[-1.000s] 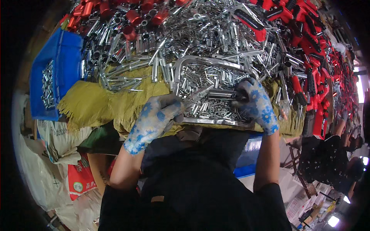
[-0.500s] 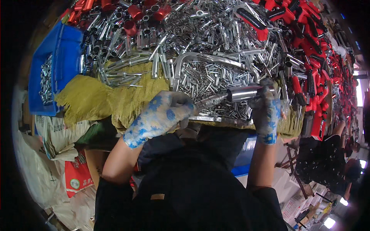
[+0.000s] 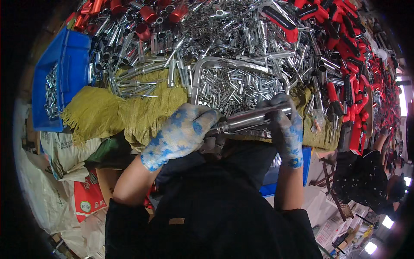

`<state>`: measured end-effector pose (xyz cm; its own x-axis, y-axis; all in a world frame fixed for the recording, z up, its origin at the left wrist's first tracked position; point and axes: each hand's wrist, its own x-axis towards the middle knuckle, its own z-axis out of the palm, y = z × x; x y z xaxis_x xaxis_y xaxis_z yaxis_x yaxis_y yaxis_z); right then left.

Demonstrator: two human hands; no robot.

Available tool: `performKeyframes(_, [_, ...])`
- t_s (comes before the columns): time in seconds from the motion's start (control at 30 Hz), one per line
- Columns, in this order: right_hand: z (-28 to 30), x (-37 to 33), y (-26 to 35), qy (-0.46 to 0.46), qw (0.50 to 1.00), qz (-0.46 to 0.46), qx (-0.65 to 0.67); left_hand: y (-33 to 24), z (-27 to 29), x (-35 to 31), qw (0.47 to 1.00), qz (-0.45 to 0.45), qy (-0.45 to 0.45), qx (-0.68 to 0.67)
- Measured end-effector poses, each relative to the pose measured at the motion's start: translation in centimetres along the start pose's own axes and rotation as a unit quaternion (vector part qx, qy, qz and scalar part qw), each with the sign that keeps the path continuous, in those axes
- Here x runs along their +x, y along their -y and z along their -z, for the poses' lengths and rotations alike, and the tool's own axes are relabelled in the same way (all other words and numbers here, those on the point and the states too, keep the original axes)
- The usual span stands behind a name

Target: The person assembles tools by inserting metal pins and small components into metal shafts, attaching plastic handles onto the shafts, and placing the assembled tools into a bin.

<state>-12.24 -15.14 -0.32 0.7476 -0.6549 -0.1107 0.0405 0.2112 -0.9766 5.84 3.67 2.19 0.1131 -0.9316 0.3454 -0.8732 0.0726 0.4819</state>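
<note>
Both my hands wear white gloves with a blue flower print. Between them is a shiny metal tube (image 3: 248,121), tilted slightly, its right end higher. My left hand (image 3: 185,129) is closed round the narrower, stepped rod at its left end. Around the tube's right part, the fingers of my right hand (image 3: 286,127) are wrapped. Just beyond the tube lies a metal-rimmed tray (image 3: 202,71) heaped with short silver pins (image 3: 241,88) and small springs.
Loose chrome tubes, rods and springs (image 3: 220,34) pile up behind the tray. Red-and-black handles (image 3: 345,47) lie at the right. A blue bin (image 3: 71,64) with metal parts stands left, beside yellow woven cloth (image 3: 99,108). Another person (image 3: 358,177) is at far right.
The tube has slid left over the rod, covering much of its exposed length. My right hand has moved left and slightly nearer, closer to my left hand.
</note>
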Motion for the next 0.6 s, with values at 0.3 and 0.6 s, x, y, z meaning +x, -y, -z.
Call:
performKeyframes(0.3, [0.9,-0.9,-3.1,-0.044,0.99,-0.081,-0.105,-0.7,-0.8,1.6,0.908,0.347,0.181,-0.152])
performKeyframes(0.6, [-0.5,-0.7,-0.9,0.01,0.995,-0.08,-0.054,-1.1,-0.7,2.3,0.898,0.344,0.142,-0.233])
